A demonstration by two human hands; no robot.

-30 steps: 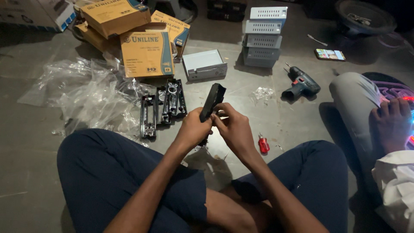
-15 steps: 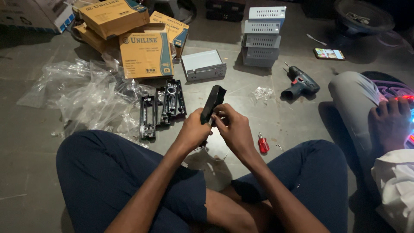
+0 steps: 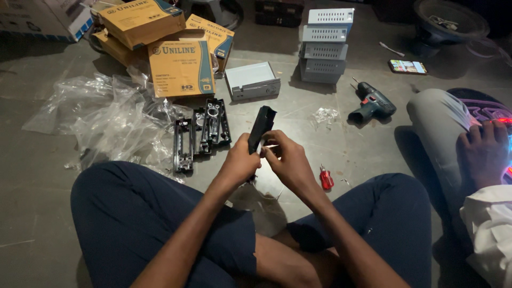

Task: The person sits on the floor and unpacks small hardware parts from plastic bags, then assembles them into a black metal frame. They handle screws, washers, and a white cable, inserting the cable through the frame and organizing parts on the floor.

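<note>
Seated cross-legged on the floor (image 3: 48, 176), the left hand (image 3: 241, 164) has its grip clamped round a black plastic frame (image 3: 261, 128), held upright above the lap; the right hand (image 3: 287, 162) pinches its lower edge, seemingly fitting something; steadiness matters most.

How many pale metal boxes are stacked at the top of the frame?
4 in the stack, one atop another beyond the cordless drill. A fifth, open metal box lies separately to their left; others may be hidden behind.
</note>
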